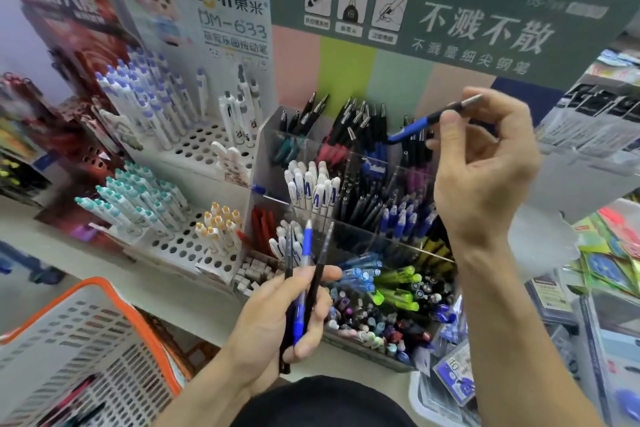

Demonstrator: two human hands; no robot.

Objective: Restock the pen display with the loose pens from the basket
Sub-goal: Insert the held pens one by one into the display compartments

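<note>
The right hand (485,177) pinches one blue-gripped pen (427,123), tip angled toward the clear display's (266,135) upper-centre compartments, while the left hand (277,319) clamps three spare pens (304,274) upright (kept ready, presumably); the basket (114,302) sits lower left.

We note a pale shelf (104,267) carrying the stock — a clear compartmented pen display (363,218) right of centre, two white perforated pen stands (194,149) to its left, a dark red stand (86,135) further left, and flat packets (609,253) at far right.
</note>
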